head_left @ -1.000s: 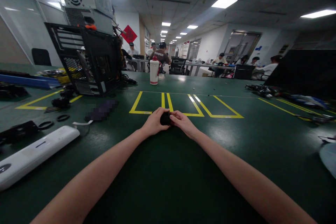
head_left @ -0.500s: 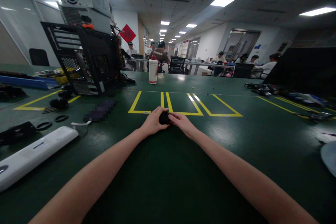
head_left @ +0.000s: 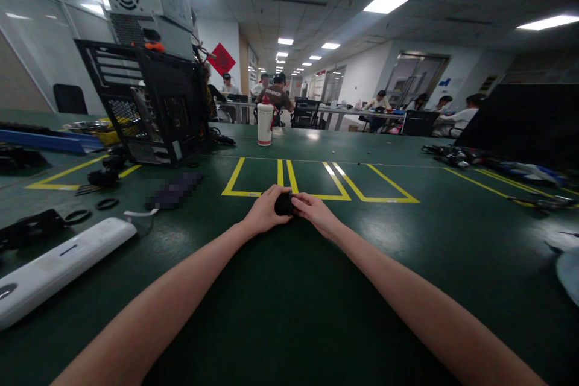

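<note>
I see green tabletop (head_left: 409,234) free off the right hand (head_left: 313,210) at 3 o'clock; bottle (head_left: 265,125) blocks 11, computer case (head_left: 156,99) 10.

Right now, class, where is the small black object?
In the head view, the black object is near the centre, between the left hand and right hand, by the yellow tape.

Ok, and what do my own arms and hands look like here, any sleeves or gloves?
Your left arm and right arm show no sleeves. Both narrow toward the wrists, where no watch or bracelet shows. Your left hand and right hand are ungloved. I see no rings or markings, but some fingers are partly hidden.
</note>
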`<state>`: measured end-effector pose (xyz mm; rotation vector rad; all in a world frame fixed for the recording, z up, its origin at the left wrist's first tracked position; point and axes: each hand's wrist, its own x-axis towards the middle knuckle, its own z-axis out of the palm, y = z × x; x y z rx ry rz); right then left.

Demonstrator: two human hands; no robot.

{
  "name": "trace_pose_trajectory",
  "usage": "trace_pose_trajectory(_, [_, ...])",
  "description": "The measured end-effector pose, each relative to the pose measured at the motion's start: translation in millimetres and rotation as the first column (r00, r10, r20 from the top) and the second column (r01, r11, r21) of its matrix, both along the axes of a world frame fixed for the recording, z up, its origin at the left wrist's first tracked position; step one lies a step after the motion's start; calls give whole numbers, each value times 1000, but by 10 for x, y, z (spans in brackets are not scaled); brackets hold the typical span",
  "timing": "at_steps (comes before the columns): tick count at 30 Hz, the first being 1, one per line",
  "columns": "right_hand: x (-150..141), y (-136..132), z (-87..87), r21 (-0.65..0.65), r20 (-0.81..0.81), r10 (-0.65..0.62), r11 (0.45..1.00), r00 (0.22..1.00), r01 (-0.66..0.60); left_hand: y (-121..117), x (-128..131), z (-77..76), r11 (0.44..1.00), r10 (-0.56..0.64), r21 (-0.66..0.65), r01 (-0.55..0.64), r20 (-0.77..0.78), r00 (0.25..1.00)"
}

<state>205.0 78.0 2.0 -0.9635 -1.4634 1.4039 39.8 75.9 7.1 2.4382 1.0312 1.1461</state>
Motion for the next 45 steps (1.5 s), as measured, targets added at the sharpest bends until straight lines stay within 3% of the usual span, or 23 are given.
trace_pose_trajectory(4, [33, -54, 43, 39, -83, 36, 999, 996, -33, 7, 1, -11, 1000, -12, 10, 11, 10, 1000])
trace_pose_trajectory(8, [-11, -63, 48, 16, -134, -39, 999, 990, 41, 12, 3, -15, 1000, -11, 22, 10, 7, 1000])
trace_pose_trajectory(12, [-52, -6, 13, 29, -125, -77, 996, 989, 81, 12, 8, -20, 1000, -7, 20, 7, 10, 1000])
trace_pose_trajectory(20, [21, -67, 46, 101, -60, 74, 993, 995, -68, 5, 0, -25, 1000, -5, 8, 5, 12, 1000])
trace_pose_trajectory(28, [-42, -48, 42, 43, -72, -65, 997, 995, 69, 4, 1, -27, 1000, -9, 30, 8, 9, 1000])
trace_pose_trajectory(36, [47, -82, 50, 98, -19, 70, 993, 997, -67, -10, -8, -14, 1000, -4, 25, 4, -2, 1000])
trace_pose_trajectory(42, [6, -29, 8, 87, -40, -28, 996, 999, 31, 8, 2, -25, 1000, 10, 25, -10, -6, 1000])
trace_pose_trajectory(45, [6, 3, -7, 62, -22, -12, 998, 1000, 14, 8, 4, -28, 1000, 9, 22, -9, -4, 1000])
